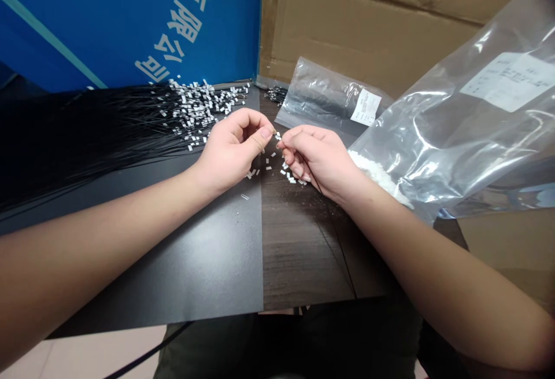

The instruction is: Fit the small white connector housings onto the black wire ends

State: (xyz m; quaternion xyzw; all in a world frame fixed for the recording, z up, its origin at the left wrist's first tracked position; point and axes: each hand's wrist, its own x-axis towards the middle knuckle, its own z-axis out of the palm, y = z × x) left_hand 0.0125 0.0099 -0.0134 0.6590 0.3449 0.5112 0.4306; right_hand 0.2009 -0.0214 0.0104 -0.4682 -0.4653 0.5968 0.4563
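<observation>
My left hand (232,150) and my right hand (318,159) meet over the dark table (299,240), fingertips almost touching. The left thumb and forefinger pinch a tiny white connector (276,135). My right hand pinches a thin black wire (326,201) that trails back under the wrist toward me. Several loose white connectors (288,175) lie on the table just beneath both hands. A spread of black wires tipped with white connectors (195,107) fans out to the left, behind my left hand.
A black sheet (195,263) covers the table's left half. A clear bag of black wires (329,98) lies behind my hands. A big clear plastic bag (468,130) with white pieces inside sits at the right. A blue box (130,20) and a cardboard box (368,20) stand behind.
</observation>
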